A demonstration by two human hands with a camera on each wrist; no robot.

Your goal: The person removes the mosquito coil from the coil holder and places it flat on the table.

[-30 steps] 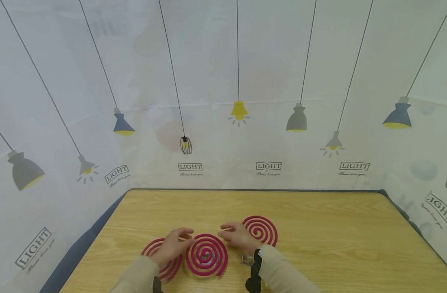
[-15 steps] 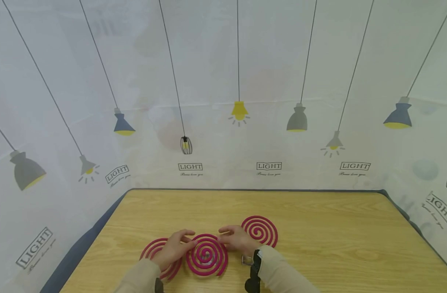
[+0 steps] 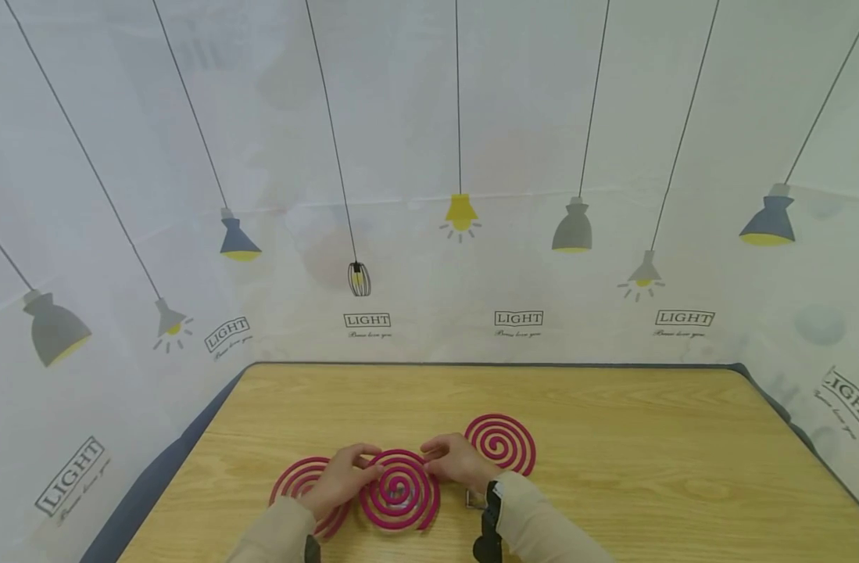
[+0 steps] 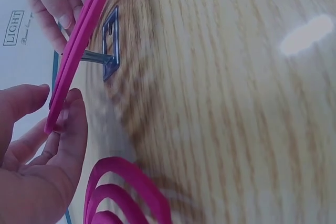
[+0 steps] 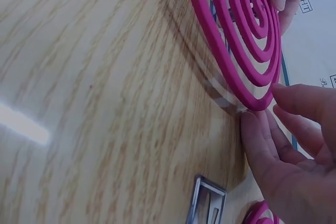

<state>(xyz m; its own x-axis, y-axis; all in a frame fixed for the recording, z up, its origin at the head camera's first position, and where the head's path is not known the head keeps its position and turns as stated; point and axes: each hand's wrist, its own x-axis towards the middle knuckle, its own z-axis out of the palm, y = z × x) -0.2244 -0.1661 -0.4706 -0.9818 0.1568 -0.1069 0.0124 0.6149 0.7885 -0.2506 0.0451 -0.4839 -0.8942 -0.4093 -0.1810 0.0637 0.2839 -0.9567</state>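
Observation:
A magenta mosquito coil (image 3: 399, 485) sits raised above the table on a small metal stand (image 4: 94, 56). My left hand (image 3: 343, 481) pinches its left edge, the thumb above and the fingers beneath. At the opposite edge my right hand (image 3: 460, 461) pinches the coil in the same way, as the right wrist view shows. Another mosquito coil (image 3: 309, 460) lies partly hidden under the left hand and forearm. Beyond the right wrist is a third mosquito coil (image 3: 498, 444), its lower part covered by that wrist.
A second metal stand (image 5: 193, 203) lies on the wooden table (image 3: 647, 469) beside the right wrist, partly covered by it in the head view. A white curtain (image 3: 415, 156) printed with lamps surrounds the table's back and sides.
Both hands have closed in on the middle mosquito coil, the left one shifting right, and now grip its edges. The coils have hardly moved.

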